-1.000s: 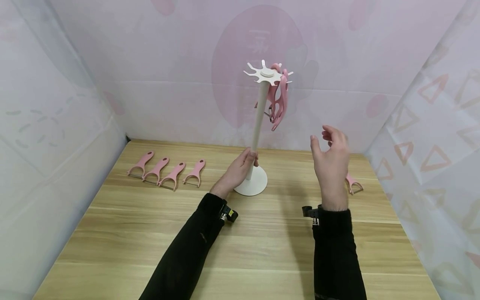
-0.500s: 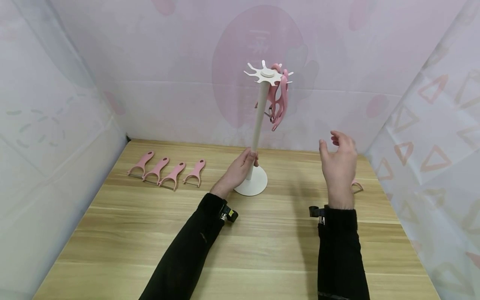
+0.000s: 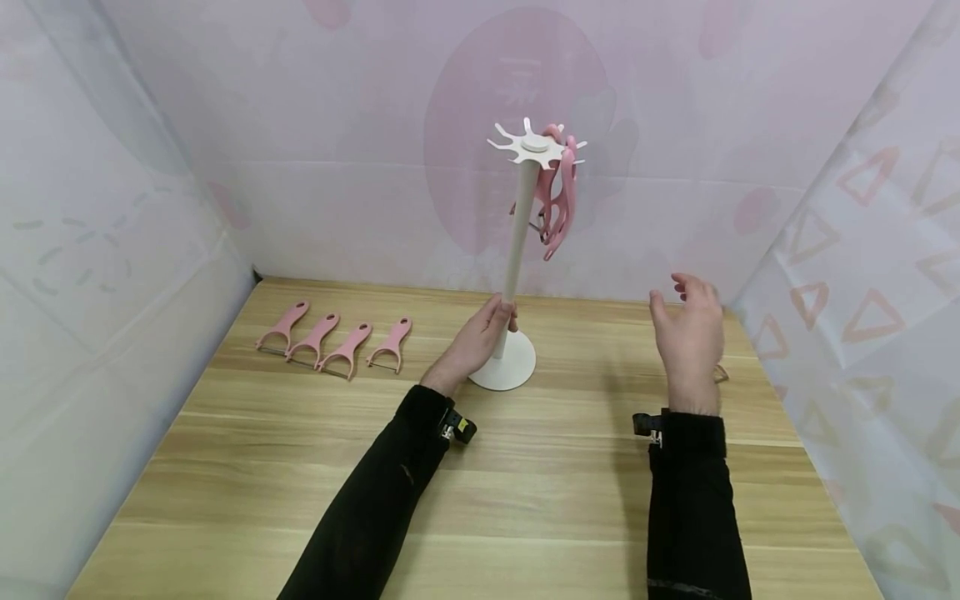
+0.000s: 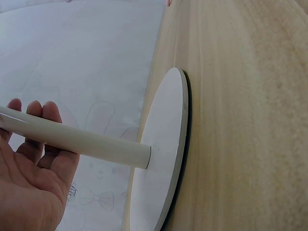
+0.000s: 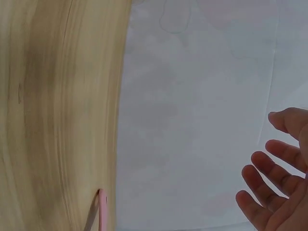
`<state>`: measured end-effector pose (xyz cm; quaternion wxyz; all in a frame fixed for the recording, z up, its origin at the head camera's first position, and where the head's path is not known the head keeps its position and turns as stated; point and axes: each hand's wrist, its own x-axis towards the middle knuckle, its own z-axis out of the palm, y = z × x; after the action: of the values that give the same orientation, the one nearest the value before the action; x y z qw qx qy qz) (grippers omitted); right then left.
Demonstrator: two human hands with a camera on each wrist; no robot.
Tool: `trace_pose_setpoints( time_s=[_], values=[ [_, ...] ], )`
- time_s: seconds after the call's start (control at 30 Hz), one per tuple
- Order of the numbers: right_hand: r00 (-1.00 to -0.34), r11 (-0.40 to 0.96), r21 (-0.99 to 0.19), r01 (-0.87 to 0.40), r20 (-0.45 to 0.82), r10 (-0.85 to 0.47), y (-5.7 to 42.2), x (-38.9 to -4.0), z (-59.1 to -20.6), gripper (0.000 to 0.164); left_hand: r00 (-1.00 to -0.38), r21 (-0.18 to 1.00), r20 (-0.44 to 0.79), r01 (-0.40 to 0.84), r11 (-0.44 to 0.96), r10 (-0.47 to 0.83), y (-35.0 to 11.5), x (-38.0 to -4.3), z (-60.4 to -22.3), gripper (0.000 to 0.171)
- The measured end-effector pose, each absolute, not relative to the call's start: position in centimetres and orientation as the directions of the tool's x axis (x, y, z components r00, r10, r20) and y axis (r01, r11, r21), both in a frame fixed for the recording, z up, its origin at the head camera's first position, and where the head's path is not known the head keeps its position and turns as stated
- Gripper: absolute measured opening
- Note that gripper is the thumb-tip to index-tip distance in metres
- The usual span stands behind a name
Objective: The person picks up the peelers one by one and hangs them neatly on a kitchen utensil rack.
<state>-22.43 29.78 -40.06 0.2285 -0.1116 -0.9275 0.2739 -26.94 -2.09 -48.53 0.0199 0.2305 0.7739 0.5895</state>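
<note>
My left hand (image 3: 474,340) grips the lower part of the white pole of a rack stand (image 3: 519,237), its fingers curled round it just above the round base (image 4: 161,168). The stand's star-shaped top (image 3: 534,146) has several prongs. Pink peelers (image 3: 558,200) hang by their handle holes on its right side, overlapping one another. My right hand (image 3: 690,337) is in the air at the right, fingers relaxed and apart, holding nothing. Beneath and behind it lies another pink peeler (image 5: 103,209), mostly hidden by the hand in the head view.
Several pink peelers lie in a row at the table's left, among them a far-left peeler (image 3: 283,325) and a rightmost peeler (image 3: 390,344). Printed cloth walls (image 3: 337,217) enclose the wooden table (image 3: 525,500) at the back and both sides.
My right hand has moved right and a little down, covering more of the peeler at the right. The left hand and the stand have stayed in place.
</note>
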Motion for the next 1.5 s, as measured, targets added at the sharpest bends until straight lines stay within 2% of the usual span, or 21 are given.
trace_pose_setpoints(
  time_s=[0.2, 0.8, 1.03, 1.3, 1.5],
  values=[
    [-0.888, 0.840, -0.532, 0.108, 0.328, 0.322, 31.2, -22.6, -41.1, 0.058, -0.898, 0.924, 0.242, 0.329, 0.195, 0.368, -2.0, -27.1, -48.6, 0.049],
    [-0.920, 0.845, -0.499, 0.191, 0.209, 0.331, 34.4, -22.9, -43.0, 0.061, -0.899, 0.922, 0.237, 0.328, 0.206, 0.369, -2.0, -26.9, -48.3, 0.060],
    [-0.933, 0.834, -0.499, 0.234, 0.125, 0.337, 35.2, -23.0, -43.6, 0.065, -0.896, 0.929, 0.229, 0.318, 0.189, 0.380, -2.0, -26.8, -48.2, 0.047],
    [-0.943, 0.815, -0.507, 0.281, 0.011, 0.332, 36.5, -22.8, -44.6, 0.073, -0.892, 0.924, 0.228, 0.324, 0.203, 0.390, -2.1, -26.8, -48.2, 0.057],
    [-0.937, 0.793, -0.515, 0.326, -0.062, 0.344, 37.2, -22.6, -45.2, 0.074, -0.895, 0.925, 0.227, 0.322, 0.203, 0.384, -2.1, -26.8, -48.2, 0.051]
  ],
)
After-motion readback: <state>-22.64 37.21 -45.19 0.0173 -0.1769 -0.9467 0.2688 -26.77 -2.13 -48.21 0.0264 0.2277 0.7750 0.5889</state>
